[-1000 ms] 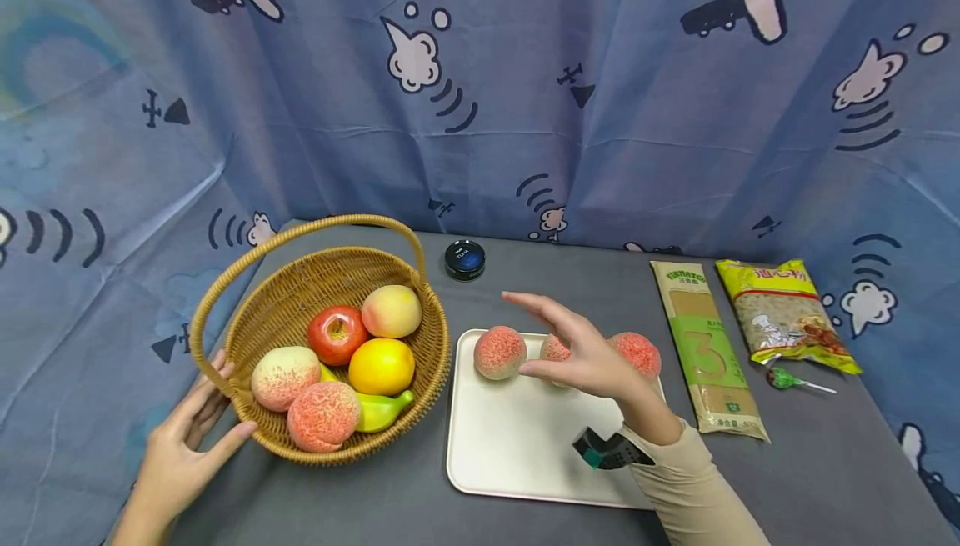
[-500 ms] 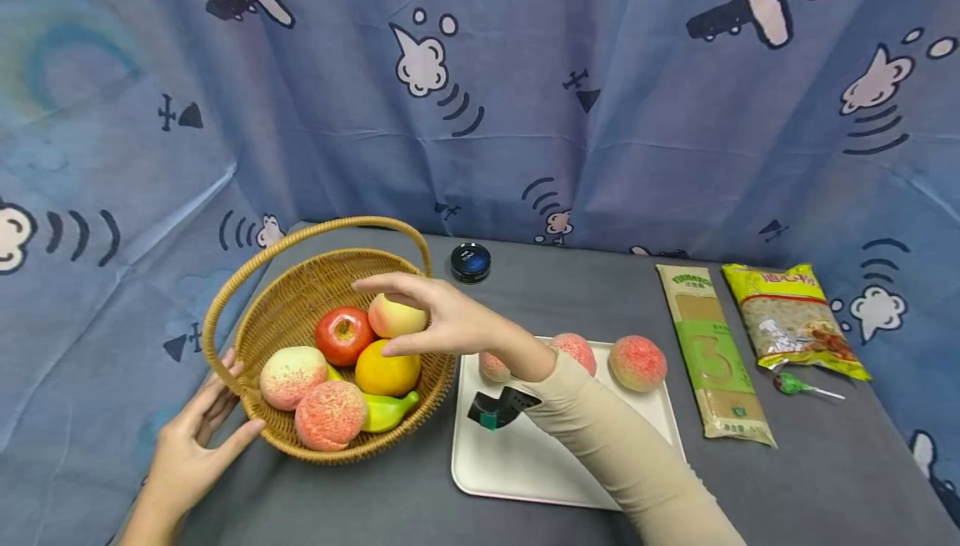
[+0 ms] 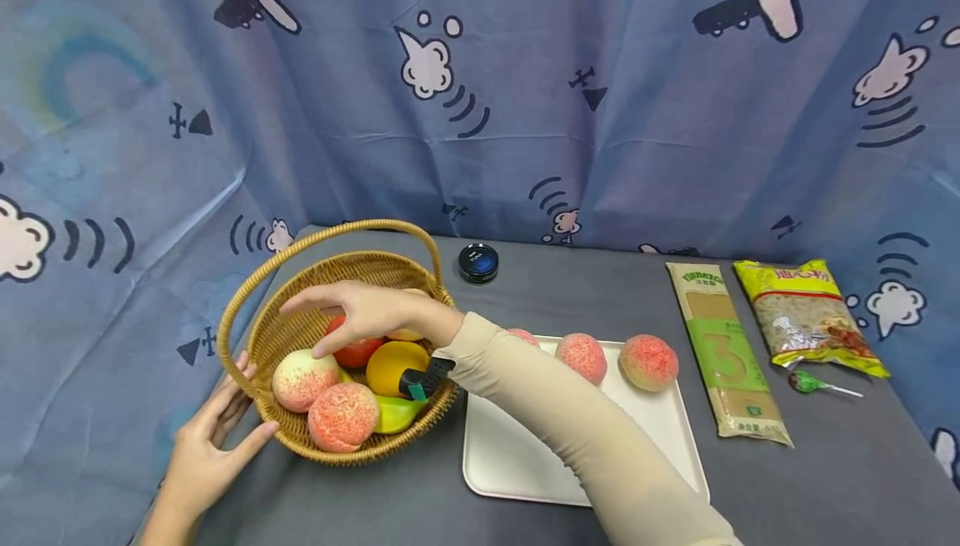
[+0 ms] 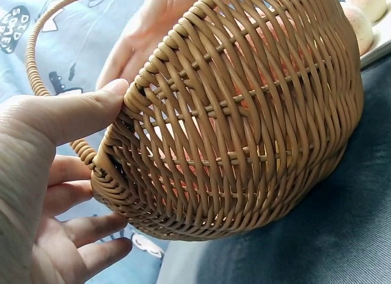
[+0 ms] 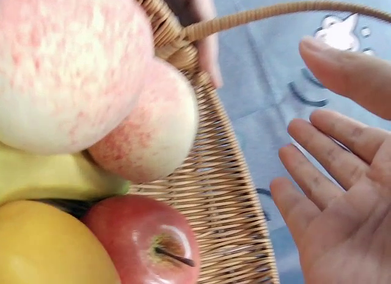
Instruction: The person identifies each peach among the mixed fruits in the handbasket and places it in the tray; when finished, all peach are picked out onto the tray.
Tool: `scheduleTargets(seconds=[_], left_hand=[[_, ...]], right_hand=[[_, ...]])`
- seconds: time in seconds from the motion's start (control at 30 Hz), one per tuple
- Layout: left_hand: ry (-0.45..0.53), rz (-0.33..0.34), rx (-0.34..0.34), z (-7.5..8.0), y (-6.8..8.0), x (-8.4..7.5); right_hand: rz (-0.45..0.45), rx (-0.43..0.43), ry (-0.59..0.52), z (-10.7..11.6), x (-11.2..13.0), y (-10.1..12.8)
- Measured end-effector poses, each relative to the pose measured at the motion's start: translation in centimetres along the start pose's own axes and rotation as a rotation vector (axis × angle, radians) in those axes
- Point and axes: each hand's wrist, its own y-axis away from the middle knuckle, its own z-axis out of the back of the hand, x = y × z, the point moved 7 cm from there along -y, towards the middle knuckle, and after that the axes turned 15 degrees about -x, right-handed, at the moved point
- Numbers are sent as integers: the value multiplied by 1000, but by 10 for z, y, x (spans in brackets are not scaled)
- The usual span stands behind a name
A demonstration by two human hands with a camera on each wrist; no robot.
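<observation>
My left hand (image 3: 206,454) grips the left side of a tilted wicker basket (image 3: 347,268); its thumb (image 4: 85,113) lies on the rim. My right hand (image 3: 367,310) hovers over the basket with fingers extended and thumb apart, holding nothing. Beneath it are a pale peach (image 3: 302,386), a pinker peach (image 3: 343,419), a red apple (image 5: 143,241), an orange-yellow round fruit (image 3: 386,365) and a banana (image 3: 397,415). A yellowish peach (image 3: 408,332) is mostly hidden by the right wrist. On a white tray (image 3: 517,458) sit three peaches (image 3: 581,358), one largely behind the right sleeve.
Behind the tray stands a round dark tin (image 3: 478,263). To the right lie a long noodle packet (image 3: 727,354), a yellow bag (image 3: 810,313) and a green lollipop (image 3: 808,382). A patterned blue curtain (image 3: 510,112) hangs along the back.
My right hand has moved left from above the tray to over the basket, staying unclenched. The left hand has kept its place on the basket; the whole view has shifted slightly.
</observation>
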Motion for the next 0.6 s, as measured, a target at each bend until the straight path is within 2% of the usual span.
scheduleTargets(seconds=[0.13,0.23,0.33,0.6], left_hand=[[-9,33,-4,0,1,2],[-14,21,3,0,0,1],[2,-8,6,-1,0,-1],[12,-20,8,-2,-1,-3]], right_hand=[[-34,73,7,-16,-12,-15],[-41,118,37,-28,-21,-20],[-42,163,75,-38,-28,-21],[-69,218,161,-54,-35,-16]])
